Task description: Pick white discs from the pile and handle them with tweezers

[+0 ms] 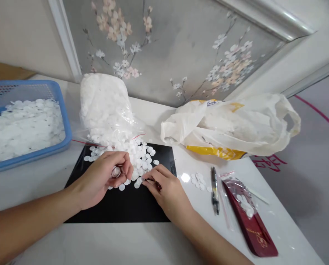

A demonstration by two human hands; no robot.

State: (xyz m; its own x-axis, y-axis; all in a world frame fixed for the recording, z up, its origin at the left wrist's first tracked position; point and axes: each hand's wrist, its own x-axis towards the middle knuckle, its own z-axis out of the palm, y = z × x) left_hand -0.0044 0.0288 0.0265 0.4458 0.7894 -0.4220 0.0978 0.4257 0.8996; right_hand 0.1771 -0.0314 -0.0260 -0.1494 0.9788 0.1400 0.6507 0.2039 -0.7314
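Note:
A loose pile of small white round discs [139,156] spills from an opened clear plastic bag [105,103] onto a black mat [125,209]. Over the left part of the pile, my left hand [106,176] is closed, with white discs showing inside its curled fingers. My right hand [164,187] is at the pile's right edge, its thumb and fingers pinched together low over the mat. Something thin and dark shows between those fingers, too little to name. Several discs lie right at the right fingertips.
A blue basket [66,129] of white discs stands at left. Behind right lies a white and yellow plastic bag [230,125]. Nearer are a small disc group [199,181], a pen [214,189], a dark red case [252,224] and a small clear bag [240,187] holding discs.

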